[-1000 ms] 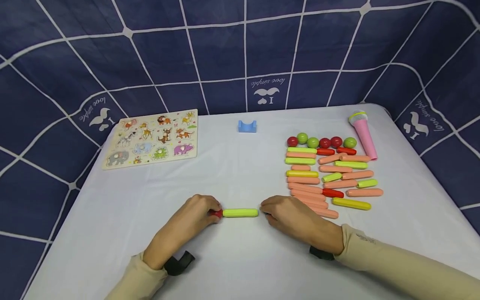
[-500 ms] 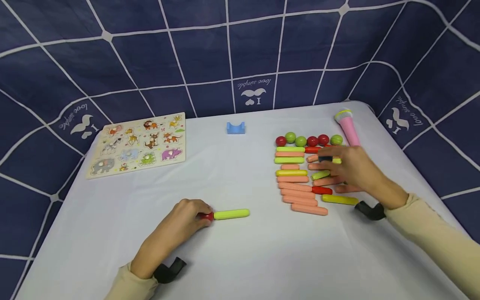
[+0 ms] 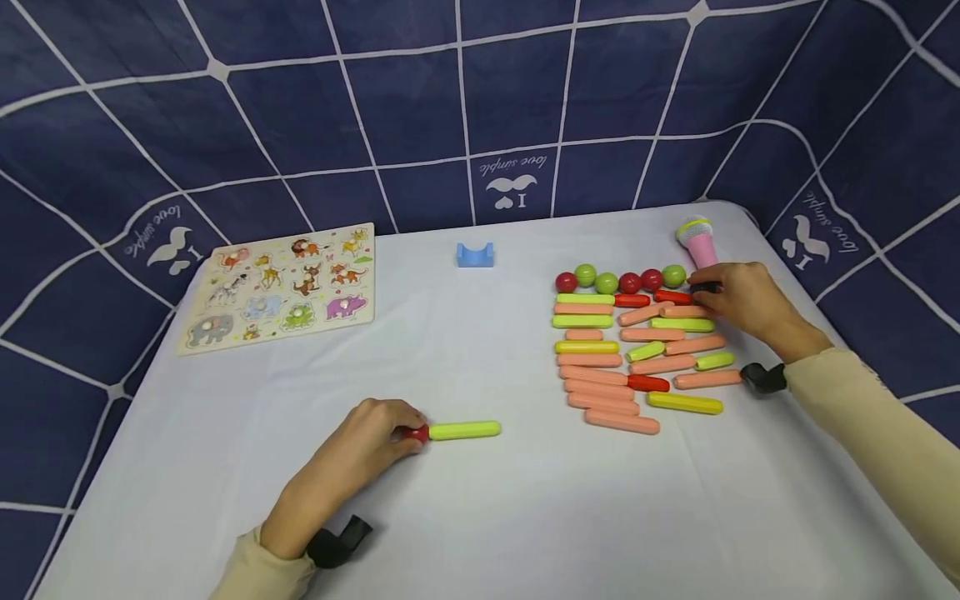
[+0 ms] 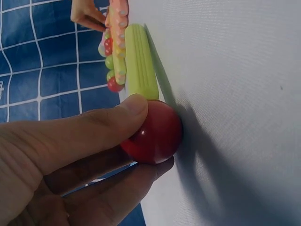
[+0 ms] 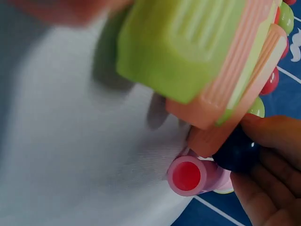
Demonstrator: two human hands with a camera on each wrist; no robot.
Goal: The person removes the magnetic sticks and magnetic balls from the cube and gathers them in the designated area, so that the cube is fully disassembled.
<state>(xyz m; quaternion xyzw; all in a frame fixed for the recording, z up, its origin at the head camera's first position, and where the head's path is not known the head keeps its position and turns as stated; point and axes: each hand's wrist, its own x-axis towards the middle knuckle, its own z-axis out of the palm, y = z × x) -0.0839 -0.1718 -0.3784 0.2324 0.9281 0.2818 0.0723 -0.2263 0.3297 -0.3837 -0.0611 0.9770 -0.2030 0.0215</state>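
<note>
My left hand [image 3: 371,437] pinches a shiny red ball [image 4: 157,134] between thumb and fingers, low over the white cloth. A ridged lime-green stick [image 3: 465,430] lies end-on to that ball and points right. At the back right, my right hand [image 3: 753,304] holds a glossy black ball [image 5: 237,153] between thumb and fingers. In the head view this ball sits at the right end of a short red stick [image 3: 672,297], close to the pink toy microphone [image 3: 702,247]. The right wrist view shows it right beside an orange stick end, partly covered by the fingers.
Orange, green, yellow and red sticks lie in rows at the right, an orange stick [image 3: 622,421] nearest. Behind them runs a line of red and green balls, including a red ball [image 3: 566,282]. A blue cradle-shaped block [image 3: 476,256] and an animal peg puzzle [image 3: 281,287] stand farther back.
My right hand has left the green stick's right end and travelled right and back across the rows, carrying the black ball. The left hand keeps its pinch on the red ball.
</note>
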